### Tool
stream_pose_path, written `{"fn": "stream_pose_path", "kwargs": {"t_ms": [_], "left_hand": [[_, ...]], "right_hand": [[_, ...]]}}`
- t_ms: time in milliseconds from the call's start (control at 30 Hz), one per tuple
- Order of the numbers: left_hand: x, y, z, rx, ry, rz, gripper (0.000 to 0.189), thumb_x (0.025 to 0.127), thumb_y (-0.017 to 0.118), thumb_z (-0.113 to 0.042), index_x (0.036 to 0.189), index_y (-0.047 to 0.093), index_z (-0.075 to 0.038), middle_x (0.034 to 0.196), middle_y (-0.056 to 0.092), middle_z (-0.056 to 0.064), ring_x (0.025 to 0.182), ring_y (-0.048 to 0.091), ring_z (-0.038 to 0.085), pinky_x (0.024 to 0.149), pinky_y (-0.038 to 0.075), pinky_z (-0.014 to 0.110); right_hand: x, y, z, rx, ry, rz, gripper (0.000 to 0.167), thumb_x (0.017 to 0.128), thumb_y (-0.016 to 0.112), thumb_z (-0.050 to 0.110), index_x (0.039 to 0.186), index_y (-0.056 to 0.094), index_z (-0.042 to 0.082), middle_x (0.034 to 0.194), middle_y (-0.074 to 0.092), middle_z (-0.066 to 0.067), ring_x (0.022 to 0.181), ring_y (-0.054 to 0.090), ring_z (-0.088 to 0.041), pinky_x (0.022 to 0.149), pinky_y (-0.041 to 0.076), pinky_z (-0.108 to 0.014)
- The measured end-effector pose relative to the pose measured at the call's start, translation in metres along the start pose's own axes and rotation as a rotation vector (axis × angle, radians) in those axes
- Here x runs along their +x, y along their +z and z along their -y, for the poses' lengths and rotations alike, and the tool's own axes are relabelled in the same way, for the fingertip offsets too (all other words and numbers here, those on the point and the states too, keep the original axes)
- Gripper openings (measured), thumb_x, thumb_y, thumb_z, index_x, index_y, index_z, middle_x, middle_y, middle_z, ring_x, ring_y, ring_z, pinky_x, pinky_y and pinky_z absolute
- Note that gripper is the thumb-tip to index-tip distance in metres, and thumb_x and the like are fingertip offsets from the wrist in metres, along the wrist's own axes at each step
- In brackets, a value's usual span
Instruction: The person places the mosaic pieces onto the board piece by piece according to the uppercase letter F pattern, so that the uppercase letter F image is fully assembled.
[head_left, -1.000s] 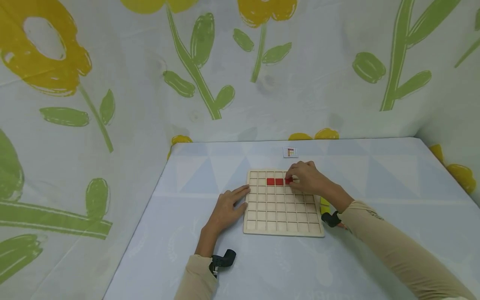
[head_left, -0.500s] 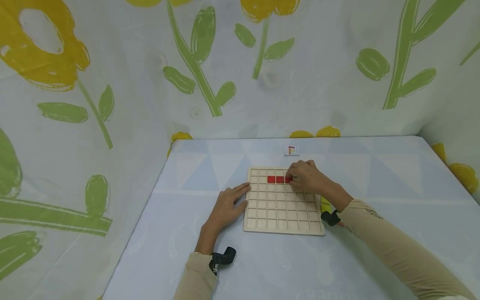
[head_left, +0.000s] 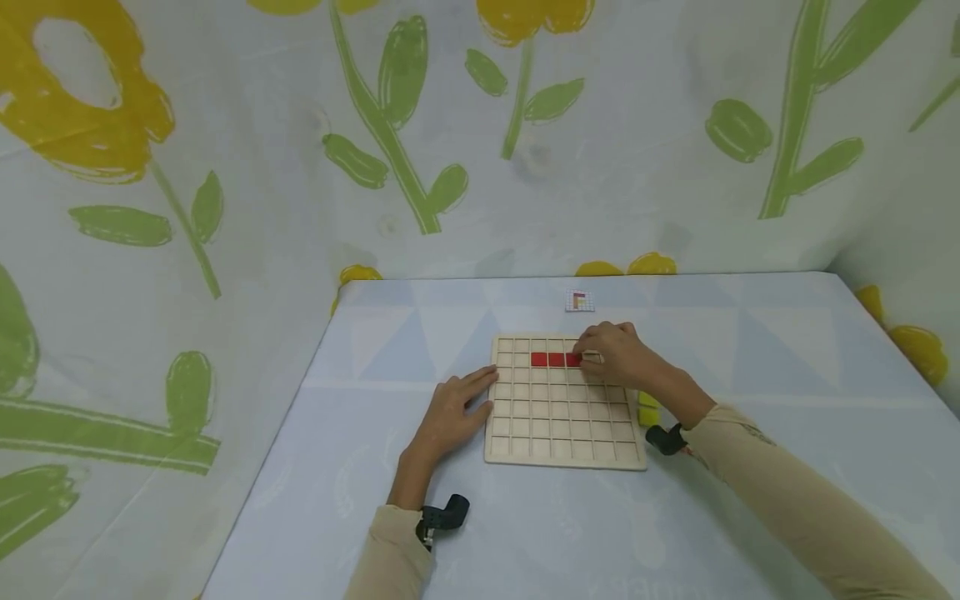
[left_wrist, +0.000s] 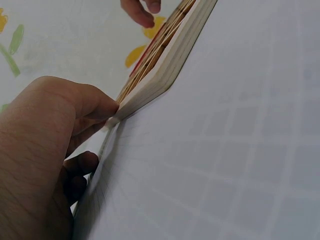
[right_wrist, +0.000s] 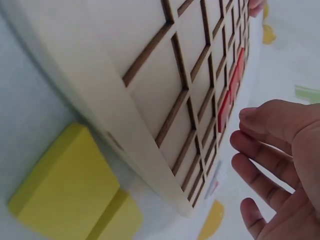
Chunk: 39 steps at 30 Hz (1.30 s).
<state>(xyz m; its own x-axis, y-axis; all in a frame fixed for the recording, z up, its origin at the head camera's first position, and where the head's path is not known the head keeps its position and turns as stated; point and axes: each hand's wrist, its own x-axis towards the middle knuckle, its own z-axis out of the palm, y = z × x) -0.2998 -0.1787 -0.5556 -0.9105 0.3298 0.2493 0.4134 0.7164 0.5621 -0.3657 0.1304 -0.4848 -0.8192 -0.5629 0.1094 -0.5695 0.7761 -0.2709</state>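
A pale wooden grid board (head_left: 558, 408) with raised lines lies flat on the table. Three red square tiles (head_left: 556, 360) sit side by side in its second row from the far edge. My right hand (head_left: 618, 354) hovers over the right end of that red row; the right wrist view shows its thumb and fingers (right_wrist: 262, 150) apart, with nothing between them. At the board's left edge, the extended fingers of my left hand (head_left: 453, 417) touch the rim, thumb lower down. In the left wrist view a fingertip (left_wrist: 111, 106) meets the board's corner.
Yellow blocks (head_left: 648, 408) lie beside the board's right edge, partly under my right forearm in the head view. Beyond the board's far edge is a small card (head_left: 580, 301) printed with a coloured grid pattern. Flower-patterned cloth (head_left: 600, 200) walls surround the table.
The rightmost red tile, tilted and apart at my right fingertips before, now lies in line with the other two. My right fingers have let go of it. The left hand stays at the rim.
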Motion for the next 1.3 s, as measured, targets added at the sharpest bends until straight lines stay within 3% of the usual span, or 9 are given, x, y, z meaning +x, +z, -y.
{"fn": "stream_pose_path", "kwargs": {"t_ms": [133, 433, 600, 833, 1033, 1200, 1300], "left_hand": [[-0.001, -0.001, 0.000, 0.003, -0.006, -0.002, 0.048, 0.099, 0.059, -0.026, 0.146, 0.055, -0.020, 0.152, 0.046, -0.012, 0.134, 0.048, 0.021, 0.098, 0.035, 0.048], [0.000, 0.000, 0.000, 0.012, -0.009, -0.009, 0.048, 0.098, 0.060, -0.025, 0.145, 0.056, -0.020, 0.151, 0.047, -0.013, 0.124, 0.053, 0.020, 0.093, 0.036, 0.045], [0.000, 0.002, -0.001, 0.007, -0.021, 0.002, 0.049, 0.098, 0.060, -0.027, 0.146, 0.055, -0.021, 0.151, 0.046, -0.014, 0.116, 0.055, 0.020, 0.094, 0.036, 0.044], [0.001, 0.002, 0.000, 0.004, -0.023, -0.011, 0.048, 0.099, 0.060, -0.025, 0.146, 0.055, -0.020, 0.152, 0.046, -0.012, 0.130, 0.051, 0.021, 0.100, 0.035, 0.048], [0.002, 0.004, 0.000, 0.002, -0.016, -0.003, 0.047, 0.099, 0.060, -0.026, 0.146, 0.056, -0.021, 0.152, 0.046, -0.013, 0.116, 0.055, 0.021, 0.097, 0.036, 0.047], [0.002, 0.005, -0.001, 0.007, -0.013, -0.004, 0.048, 0.099, 0.060, -0.026, 0.146, 0.055, -0.021, 0.152, 0.046, -0.013, 0.130, 0.051, 0.021, 0.101, 0.035, 0.048], [-0.001, 0.005, -0.001, 0.002, -0.022, -0.001, 0.048, 0.098, 0.060, -0.026, 0.146, 0.055, -0.021, 0.152, 0.046, -0.013, 0.122, 0.054, 0.021, 0.099, 0.035, 0.047]], "right_hand": [[-0.011, -0.010, 0.001, 0.054, 0.020, -0.028, 0.021, 0.089, 0.076, 0.012, 0.110, 0.075, 0.007, 0.115, 0.069, -0.010, 0.115, 0.057, -0.034, 0.097, 0.032, -0.058], [-0.044, -0.021, -0.007, 0.109, -0.075, -0.132, 0.022, 0.089, 0.074, 0.004, 0.110, 0.074, 0.001, 0.109, 0.071, -0.010, 0.102, 0.065, -0.032, 0.092, 0.044, -0.058], [-0.068, -0.026, -0.005, 0.089, -0.025, -0.130, 0.021, 0.090, 0.074, 0.008, 0.111, 0.074, 0.005, 0.111, 0.070, -0.008, 0.108, 0.062, -0.032, 0.093, 0.041, -0.056], [-0.092, -0.030, -0.003, 0.047, -0.008, -0.161, 0.024, 0.088, 0.076, 0.008, 0.111, 0.074, 0.006, 0.114, 0.069, -0.010, 0.111, 0.060, -0.033, 0.092, 0.040, -0.052], [-0.109, -0.029, -0.005, 0.051, 0.056, -0.164, 0.023, 0.087, 0.076, 0.007, 0.110, 0.074, 0.004, 0.114, 0.069, -0.012, 0.113, 0.059, -0.035, 0.094, 0.038, -0.053], [-0.121, -0.025, -0.009, 0.045, 0.023, -0.209, 0.025, 0.083, 0.079, 0.005, 0.107, 0.074, 0.004, 0.112, 0.070, -0.011, 0.110, 0.060, -0.035, 0.091, 0.040, -0.053], [-0.131, -0.020, -0.010, 0.043, 0.013, -0.225, 0.026, 0.082, 0.081, 0.006, 0.107, 0.074, 0.006, 0.111, 0.069, -0.009, 0.108, 0.061, -0.033, 0.091, 0.040, -0.052]]}}
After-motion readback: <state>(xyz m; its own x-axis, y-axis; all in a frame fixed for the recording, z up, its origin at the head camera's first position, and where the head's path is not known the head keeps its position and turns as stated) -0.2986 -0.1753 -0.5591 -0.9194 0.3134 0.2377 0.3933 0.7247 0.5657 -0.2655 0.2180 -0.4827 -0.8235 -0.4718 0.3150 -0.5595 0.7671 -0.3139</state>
